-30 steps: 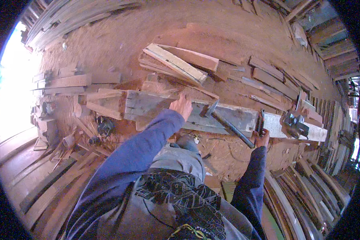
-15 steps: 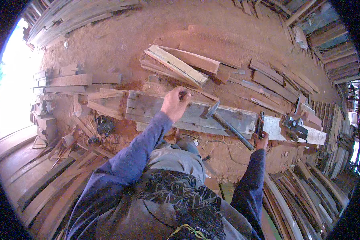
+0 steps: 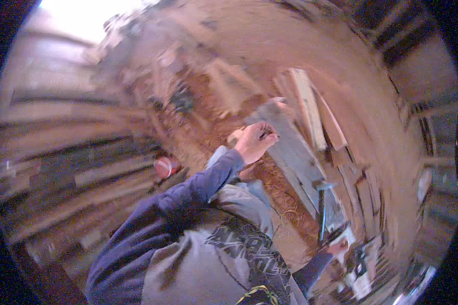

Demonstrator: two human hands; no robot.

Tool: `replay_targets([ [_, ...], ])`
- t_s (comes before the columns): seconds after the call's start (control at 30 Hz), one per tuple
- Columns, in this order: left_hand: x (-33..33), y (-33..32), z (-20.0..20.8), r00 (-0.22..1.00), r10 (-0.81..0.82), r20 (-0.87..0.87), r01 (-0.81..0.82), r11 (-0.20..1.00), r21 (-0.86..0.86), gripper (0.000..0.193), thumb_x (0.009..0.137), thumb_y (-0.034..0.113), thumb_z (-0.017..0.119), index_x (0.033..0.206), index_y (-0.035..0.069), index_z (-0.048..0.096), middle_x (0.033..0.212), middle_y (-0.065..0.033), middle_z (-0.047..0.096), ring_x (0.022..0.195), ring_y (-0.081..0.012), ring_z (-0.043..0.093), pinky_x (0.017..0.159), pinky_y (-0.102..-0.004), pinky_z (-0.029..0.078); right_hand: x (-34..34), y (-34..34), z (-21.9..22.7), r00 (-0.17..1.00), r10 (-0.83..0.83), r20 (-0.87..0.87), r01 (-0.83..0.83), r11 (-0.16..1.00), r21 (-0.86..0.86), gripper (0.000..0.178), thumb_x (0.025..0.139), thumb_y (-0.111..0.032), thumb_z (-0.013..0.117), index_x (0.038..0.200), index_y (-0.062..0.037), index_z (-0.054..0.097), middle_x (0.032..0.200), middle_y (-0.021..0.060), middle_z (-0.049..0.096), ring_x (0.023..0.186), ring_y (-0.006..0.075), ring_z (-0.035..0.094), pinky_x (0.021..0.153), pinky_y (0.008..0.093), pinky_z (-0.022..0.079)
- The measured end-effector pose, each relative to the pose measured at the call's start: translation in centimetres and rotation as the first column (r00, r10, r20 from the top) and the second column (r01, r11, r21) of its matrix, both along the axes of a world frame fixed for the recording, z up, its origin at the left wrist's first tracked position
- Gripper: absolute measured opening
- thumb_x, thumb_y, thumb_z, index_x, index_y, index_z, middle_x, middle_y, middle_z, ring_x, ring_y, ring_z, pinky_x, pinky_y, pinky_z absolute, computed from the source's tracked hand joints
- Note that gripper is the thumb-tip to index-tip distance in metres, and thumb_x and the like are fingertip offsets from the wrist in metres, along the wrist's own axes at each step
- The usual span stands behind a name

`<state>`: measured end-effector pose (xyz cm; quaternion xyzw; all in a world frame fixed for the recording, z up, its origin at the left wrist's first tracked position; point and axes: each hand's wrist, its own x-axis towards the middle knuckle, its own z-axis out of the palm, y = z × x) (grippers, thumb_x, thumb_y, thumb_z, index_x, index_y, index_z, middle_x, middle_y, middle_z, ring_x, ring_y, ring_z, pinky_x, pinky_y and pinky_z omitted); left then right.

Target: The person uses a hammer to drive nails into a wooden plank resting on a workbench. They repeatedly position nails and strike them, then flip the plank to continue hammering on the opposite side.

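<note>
My left hand (image 3: 257, 142) is raised near the upper end of a grey plank (image 3: 290, 145), its fingers curled round something dark that I cannot make out. Along the plank's lower part lies a hammer (image 3: 322, 213) with a dark handle. My right hand (image 3: 337, 247), low on the right and blurred, grips one end of a dark elongated tool (image 3: 336, 233), whose kind does not show. Just beyond that hand is a dark power-tool-like object (image 3: 360, 259), smeared by motion, by a white board end (image 3: 361, 287).
A pale beam (image 3: 309, 109) and a reddish board (image 3: 332, 119) lie right of the plank on the dirt floor (image 3: 361, 91). Stacked timber (image 3: 102, 175) fills the left side. A round reddish object (image 3: 164, 168) sits near my left arm.
My view has swung to the left, so the plank now slants down to the right and the picture is blurred. Both hands stay closed, and the hammer still lies on the plank.
</note>
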<state>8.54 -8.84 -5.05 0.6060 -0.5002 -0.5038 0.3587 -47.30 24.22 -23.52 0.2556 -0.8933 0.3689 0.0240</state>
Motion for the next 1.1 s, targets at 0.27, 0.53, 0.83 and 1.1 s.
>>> replay_targets([
  [0.27, 16.3, 11.3, -8.2, 0.773, 0.477, 0.419, -0.519, 0.855, -0.015, 0.026, 0.07, 0.026, 0.069, 0.085, 0.004, 0.068, 0.078, -0.0159, 0.068, 0.073, -0.0279, 0.068, 0.071, -0.0372, 0.054, 14.1, -17.4, 11.7, 0.956, 0.172, -0.237, -0.239, 0.926, -0.293, 0.029, 0.095, -0.023, 0.062, 0.109, 0.0024, 0.061, 0.104, 0.0144, 0.063, 0.091, 0.025, 0.06, 0.081, 0.0361, 0.049],
  [0.53, 23.7, 36.5, -26.6, 0.399, 0.78, 0.482, -0.909, 0.405, 0.098, 0.025, 0.069, 0.026, 0.067, 0.084, 0.005, 0.069, 0.079, -0.0171, 0.069, 0.073, -0.031, 0.067, 0.071, -0.0406, 0.054, 33.1, -21.9, 10.8, 0.44, 0.897, 0.04, -0.885, 0.441, -0.149, 0.02, 0.093, -0.014, 0.062, 0.107, 0.001, 0.062, 0.097, 0.0107, 0.063, 0.084, 0.0203, 0.06, 0.074, 0.0302, 0.05],
  [0.83, 22.1, 59.7, -44.8, 0.342, 0.6, 0.723, -0.743, -0.299, 0.599, 0.074, 0.077, 0.06, 0.057, 0.131, 0.009, 0.056, 0.132, -0.0221, 0.054, 0.122, -0.0368, 0.052, 0.105, -0.0448, 0.039, 39.7, -13.7, 6.8, 0.029, 0.952, 0.305, -0.995, -0.003, 0.105, 0.015, 0.091, -0.008, 0.059, 0.103, 0.0, 0.062, 0.097, 0.0066, 0.063, 0.09, 0.0174, 0.059, 0.084, 0.0292, 0.046],
  [1.1, 30.5, 66.8, -38.8, 0.209, 0.701, 0.682, -0.777, -0.305, 0.551, 0.071, 0.078, 0.057, 0.058, 0.131, 0.009, 0.056, 0.129, -0.0211, 0.056, 0.118, -0.0356, 0.054, 0.1, -0.0444, 0.04, 37.3, -13.0, 7.2, -0.062, 0.914, 0.4, -0.947, -0.181, 0.266, 0.019, 0.09, -0.014, 0.063, 0.104, -0.0015, 0.063, 0.094, 0.0076, 0.065, 0.088, 0.0178, 0.059, 0.085, 0.0324, 0.047],
])
